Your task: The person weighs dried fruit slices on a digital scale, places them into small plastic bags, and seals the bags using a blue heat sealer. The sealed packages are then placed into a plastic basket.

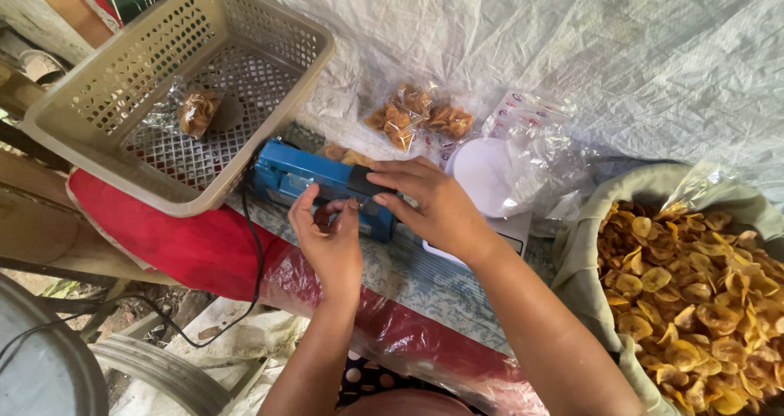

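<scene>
Both hands (331, 236) (433, 204) on blue heat sealer (302, 177)

Small clear packet of golden chips (198, 111) lies inside the beige perforated basket (98, 89), far left. Two filled clear packets of chips (418, 114) rest on the white sheeting at far centre. Empty transparent bags with red-and-blue printed labels (523, 114) lie just right of them, beside a large open sack of loose chips (694, 293), near right.
</scene>
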